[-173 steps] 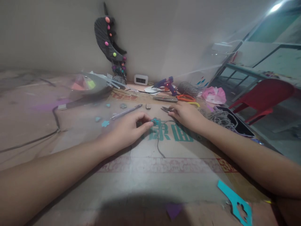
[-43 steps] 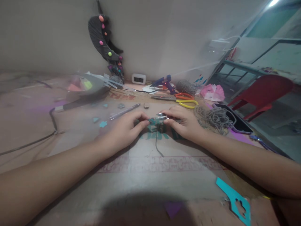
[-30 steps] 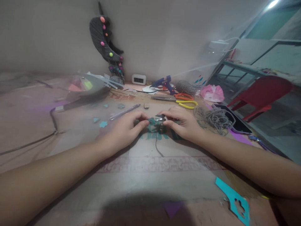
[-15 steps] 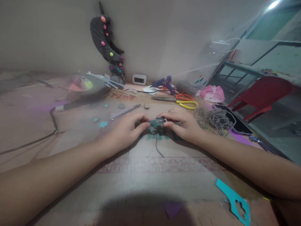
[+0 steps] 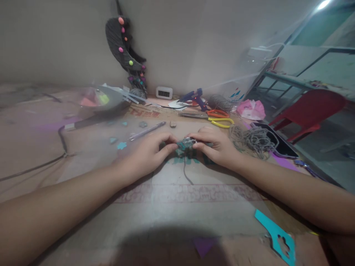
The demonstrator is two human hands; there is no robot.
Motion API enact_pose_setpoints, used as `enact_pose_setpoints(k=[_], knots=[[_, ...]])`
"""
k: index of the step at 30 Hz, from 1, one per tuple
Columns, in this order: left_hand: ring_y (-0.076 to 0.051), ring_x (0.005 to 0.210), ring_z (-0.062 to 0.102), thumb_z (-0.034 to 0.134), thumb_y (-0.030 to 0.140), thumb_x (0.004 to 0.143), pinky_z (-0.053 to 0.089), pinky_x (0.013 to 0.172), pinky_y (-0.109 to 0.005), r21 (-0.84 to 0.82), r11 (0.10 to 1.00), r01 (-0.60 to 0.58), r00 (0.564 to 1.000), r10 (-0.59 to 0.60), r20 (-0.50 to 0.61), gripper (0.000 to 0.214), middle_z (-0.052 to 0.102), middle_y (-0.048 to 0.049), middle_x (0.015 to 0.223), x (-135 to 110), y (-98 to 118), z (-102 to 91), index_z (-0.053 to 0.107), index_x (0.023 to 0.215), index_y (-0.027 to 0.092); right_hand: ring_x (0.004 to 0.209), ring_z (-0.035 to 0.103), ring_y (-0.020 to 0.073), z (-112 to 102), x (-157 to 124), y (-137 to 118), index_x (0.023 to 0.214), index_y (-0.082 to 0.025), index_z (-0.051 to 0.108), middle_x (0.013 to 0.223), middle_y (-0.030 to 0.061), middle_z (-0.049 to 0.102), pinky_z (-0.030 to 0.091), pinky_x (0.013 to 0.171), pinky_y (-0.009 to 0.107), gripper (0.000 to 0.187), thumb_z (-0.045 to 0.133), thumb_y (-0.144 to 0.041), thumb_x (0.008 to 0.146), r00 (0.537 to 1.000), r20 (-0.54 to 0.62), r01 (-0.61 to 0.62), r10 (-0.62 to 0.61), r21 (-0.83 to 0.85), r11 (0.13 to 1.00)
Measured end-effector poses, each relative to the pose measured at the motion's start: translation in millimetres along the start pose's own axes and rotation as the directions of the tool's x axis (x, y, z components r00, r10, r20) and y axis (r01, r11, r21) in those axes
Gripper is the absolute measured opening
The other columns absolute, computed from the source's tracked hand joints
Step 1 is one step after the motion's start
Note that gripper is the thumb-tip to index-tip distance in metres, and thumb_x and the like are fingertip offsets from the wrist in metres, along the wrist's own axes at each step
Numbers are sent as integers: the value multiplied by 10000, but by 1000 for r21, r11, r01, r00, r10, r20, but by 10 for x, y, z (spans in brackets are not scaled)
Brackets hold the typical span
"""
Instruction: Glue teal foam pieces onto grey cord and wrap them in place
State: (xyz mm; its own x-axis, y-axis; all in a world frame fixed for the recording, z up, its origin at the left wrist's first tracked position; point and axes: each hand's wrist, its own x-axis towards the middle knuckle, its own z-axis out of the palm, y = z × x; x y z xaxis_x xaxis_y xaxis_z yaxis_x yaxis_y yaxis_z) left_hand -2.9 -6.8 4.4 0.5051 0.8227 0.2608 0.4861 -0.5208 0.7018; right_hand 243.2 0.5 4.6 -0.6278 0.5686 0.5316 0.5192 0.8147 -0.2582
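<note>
Between my hands sits a small grey-green craft piece [image 5: 184, 147], low over the table; its fine detail is blurred. My left hand [image 5: 154, 151] pinches its left side between thumb and forefinger. On the right side, my right hand [image 5: 215, 146] has thumb and fingers closed on the same piece, near a shiny bit at its top. A grey cord end [image 5: 187, 173] trails from it toward me. Left of my left hand lie a pen [image 5: 147, 131] and a blue flower cutout [image 5: 121, 146]. A tangle of grey yarn [image 5: 256, 140] rests right of my right hand.
Beyond my hands are scissors [image 5: 194, 115] with yellow and orange handles, a glue gun [image 5: 194, 96] and a white digital clock [image 5: 164, 93]. A phone [image 5: 283, 146] lies by the right edge, a turquoise sheet scrap [image 5: 277, 236] nearer me. A red chair [image 5: 313, 111] stands beyond.
Both hands keep their hold in nearly the same place. The craft piece looks slightly turned, its top showing more light grey. The view has shifted very slightly.
</note>
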Motion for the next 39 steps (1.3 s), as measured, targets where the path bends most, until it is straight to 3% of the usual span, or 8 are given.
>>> enact_pose_setpoints(k=[11, 18, 39], knots=[[-216, 865, 663, 527, 340, 944, 510, 826, -344, 22, 1000, -8, 1000, 8, -2, 192, 733, -23, 892, -4, 4, 0, 671, 906, 218, 750, 591, 181, -3, -10, 18, 1109, -209, 763, 772, 45, 677, 435, 727, 321, 371, 484, -444, 1038, 1000, 3, -1, 1, 1, 1000], [-205, 830, 658, 532, 323, 944, 505, 793, -329, 2, 1000, 13, 1000, -13, -17, 180, 723, -19, 885, 0, 8, -3, 661, 894, 208, 764, 613, 180, 7, -18, 45, 1099, -193, 761, 790, 47, 684, 461, 722, 315, 318, 532, -399, 1022, 995, -93, -45, 46, 15, 999], [-195, 797, 649, 540, 330, 959, 503, 807, -340, -39, 999, 36, 997, -39, -66, 173, 710, -8, 866, -20, -5, 0, 658, 913, 212, 749, 593, 174, -4, -8, 30, 1100, -175, 764, 772, 44, 680, 440, 723, 310, 331, 524, -391, 1028, 1000, -21, -22, 22, 2, 1000]])
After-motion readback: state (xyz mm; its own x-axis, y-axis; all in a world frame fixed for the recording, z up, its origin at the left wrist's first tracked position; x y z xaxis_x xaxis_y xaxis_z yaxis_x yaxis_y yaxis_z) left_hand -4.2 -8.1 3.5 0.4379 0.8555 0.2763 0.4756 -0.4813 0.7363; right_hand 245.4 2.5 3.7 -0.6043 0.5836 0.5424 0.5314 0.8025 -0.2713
